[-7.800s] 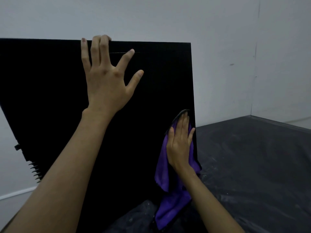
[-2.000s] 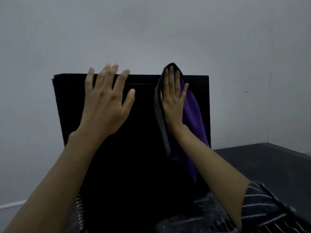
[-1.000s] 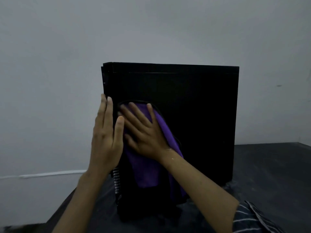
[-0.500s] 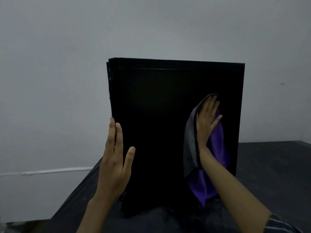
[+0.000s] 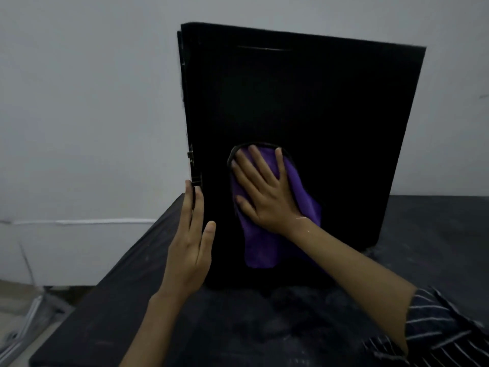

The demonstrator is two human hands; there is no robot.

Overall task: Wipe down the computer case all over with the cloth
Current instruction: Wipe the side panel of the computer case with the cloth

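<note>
A tall black computer case (image 5: 330,107) stands upright on a dark table, its broad side panel facing me. My right hand (image 5: 264,192) lies flat with spread fingers on a purple cloth (image 5: 299,192) and presses it against the lower left part of that panel. The cloth hangs down below my palm. My left hand (image 5: 191,245) rests with straight fingers along the case's left front edge, thumb out, steadying it.
The dark table top (image 5: 428,247) extends to the right and toward me; its left edge (image 5: 111,274) drops off beside my left arm. A pale wall (image 5: 87,115) stands behind. Light-coloured objects lie on the floor at the lower left (image 5: 18,329).
My right hand has slid the cloth from the right side of the panel back to the lower left. My left hand stays at the case's left edge.
</note>
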